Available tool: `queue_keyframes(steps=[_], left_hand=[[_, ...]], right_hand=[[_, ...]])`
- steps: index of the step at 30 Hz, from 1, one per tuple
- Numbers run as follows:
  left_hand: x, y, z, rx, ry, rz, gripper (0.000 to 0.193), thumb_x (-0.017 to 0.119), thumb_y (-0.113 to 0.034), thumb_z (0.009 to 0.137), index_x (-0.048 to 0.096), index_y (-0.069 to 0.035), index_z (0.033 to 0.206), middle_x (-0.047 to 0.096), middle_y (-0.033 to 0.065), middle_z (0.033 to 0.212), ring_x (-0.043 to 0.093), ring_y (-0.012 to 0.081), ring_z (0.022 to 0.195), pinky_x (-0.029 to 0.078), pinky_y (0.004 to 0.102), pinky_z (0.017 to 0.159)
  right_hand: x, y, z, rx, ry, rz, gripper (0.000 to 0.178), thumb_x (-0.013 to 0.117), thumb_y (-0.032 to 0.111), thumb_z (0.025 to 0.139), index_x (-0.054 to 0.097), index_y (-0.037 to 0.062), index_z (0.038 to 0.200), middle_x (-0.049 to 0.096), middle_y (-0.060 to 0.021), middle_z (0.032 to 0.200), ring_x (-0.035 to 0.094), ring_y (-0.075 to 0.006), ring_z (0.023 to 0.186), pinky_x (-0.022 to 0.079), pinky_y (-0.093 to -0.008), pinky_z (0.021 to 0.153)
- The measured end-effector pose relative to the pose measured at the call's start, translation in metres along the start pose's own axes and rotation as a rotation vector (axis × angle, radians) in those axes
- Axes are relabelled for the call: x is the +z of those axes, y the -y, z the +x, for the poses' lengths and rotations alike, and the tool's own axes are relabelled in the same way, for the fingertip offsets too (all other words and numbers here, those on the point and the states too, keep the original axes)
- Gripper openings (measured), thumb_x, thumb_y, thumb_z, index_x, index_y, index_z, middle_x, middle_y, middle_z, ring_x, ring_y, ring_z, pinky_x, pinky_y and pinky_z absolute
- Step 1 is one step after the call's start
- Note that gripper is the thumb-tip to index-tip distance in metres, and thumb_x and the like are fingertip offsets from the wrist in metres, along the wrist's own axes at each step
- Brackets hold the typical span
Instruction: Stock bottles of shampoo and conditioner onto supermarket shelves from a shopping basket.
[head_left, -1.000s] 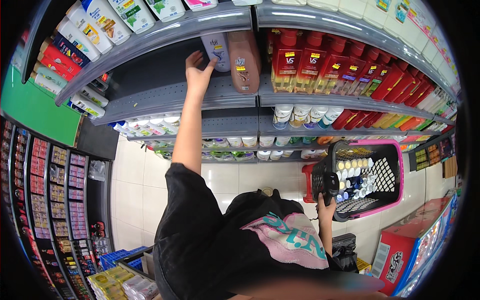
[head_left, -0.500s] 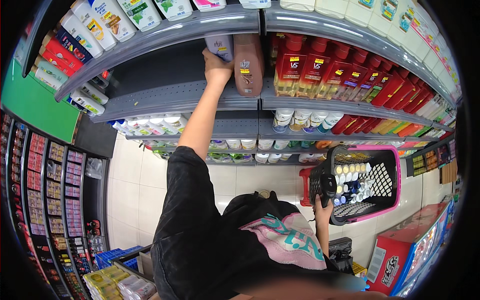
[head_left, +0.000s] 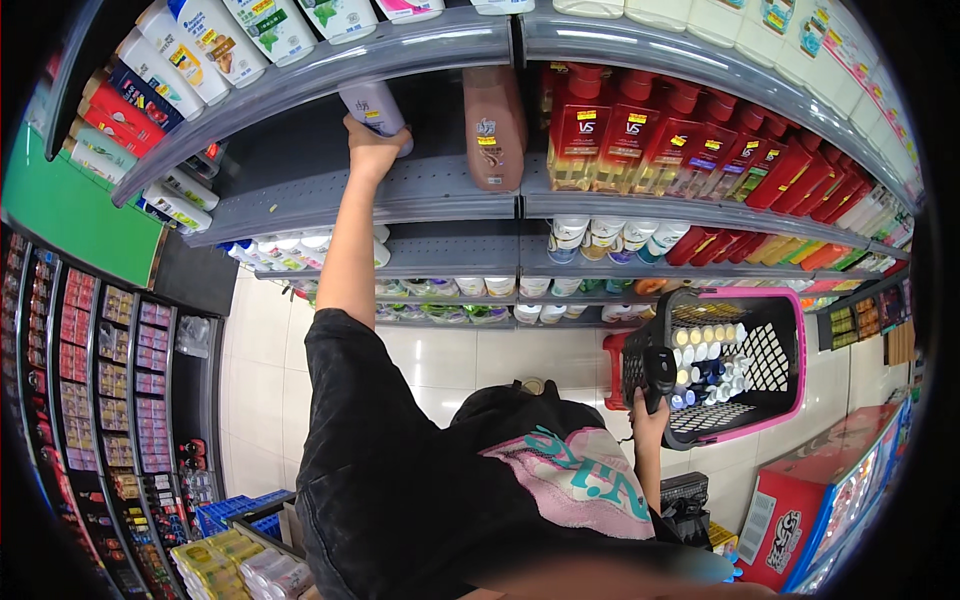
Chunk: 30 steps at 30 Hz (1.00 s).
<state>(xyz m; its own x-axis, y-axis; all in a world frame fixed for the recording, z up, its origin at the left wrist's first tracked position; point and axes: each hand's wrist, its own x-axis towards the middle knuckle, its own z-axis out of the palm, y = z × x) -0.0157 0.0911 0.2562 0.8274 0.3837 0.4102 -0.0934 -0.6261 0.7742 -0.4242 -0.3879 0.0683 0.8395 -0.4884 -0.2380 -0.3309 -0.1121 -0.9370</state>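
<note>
My left hand is closed around a pale lavender bottle, tilted, over the bare left stretch of the shelf. Whether the bottle's base touches the shelf cannot be made out. A pinkish-brown bottle stands upright on the same shelf, to the right of that hand and apart from it. Low on the right, my right hand grips a black handheld scanner, its rounded head up against the near side of a black basket with a pink rim.
Red pump bottles fill the shelf to the right. White bottles line the shelf above. Inside the basket are several capped bottles. A red box stands at lower right, and a rack of small packages at left.
My left hand has moved left along the shelf with the lavender bottle, away from the brown bottle, and the lavender bottle now leans more. My right hand stays on the scanner.
</note>
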Motion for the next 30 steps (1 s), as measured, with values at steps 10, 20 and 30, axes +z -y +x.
queue_keyframes(steps=[10, 20, 30], left_hand=[[0.000, -0.006, -0.009, -0.037, -0.032, 0.041, 0.091, 0.086, -0.027, 0.066, 0.032, 0.009, 0.130, 0.059, 0.0292, 0.119, 0.063, 0.0376, 0.110, 0.050, 0.0397, 0.095], [-0.004, 0.026, -0.020, 0.331, -0.171, -0.108, 0.086, 0.090, -0.021, 0.068, 0.039, 0.010, 0.131, 0.055, 0.0246, 0.123, 0.057, 0.0317, 0.113, 0.045, 0.0421, 0.099], [0.053, -0.059, -0.289, 0.422, 0.638, -0.299, 0.035, 0.068, -0.009, 0.088, 0.056, -0.003, 0.121, 0.060, 0.0154, 0.124, 0.056, 0.0288, 0.116, 0.043, 0.0424, 0.102]], right_hand=[[0.005, 0.002, 0.003, -0.002, 0.036, 0.039, 0.026, 0.071, 0.024, 0.092, 0.062, -0.0005, 0.093, 0.061, -0.0038, 0.069, 0.054, -0.0088, 0.052, 0.043, -0.0253, 0.047], [-0.001, -0.005, 0.006, -0.096, -0.020, -0.112, 0.017, 0.069, 0.015, 0.089, 0.063, -0.0006, 0.092, 0.058, -0.0017, 0.069, 0.053, -0.0100, 0.061, 0.044, -0.0287, 0.056], [0.017, 0.048, 0.000, -0.162, 0.101, -0.009, 0.047, 0.070, 0.015, 0.086, 0.048, 0.0001, 0.125, 0.060, -0.0091, 0.097, 0.057, -0.0164, 0.091, 0.048, -0.0345, 0.080]])
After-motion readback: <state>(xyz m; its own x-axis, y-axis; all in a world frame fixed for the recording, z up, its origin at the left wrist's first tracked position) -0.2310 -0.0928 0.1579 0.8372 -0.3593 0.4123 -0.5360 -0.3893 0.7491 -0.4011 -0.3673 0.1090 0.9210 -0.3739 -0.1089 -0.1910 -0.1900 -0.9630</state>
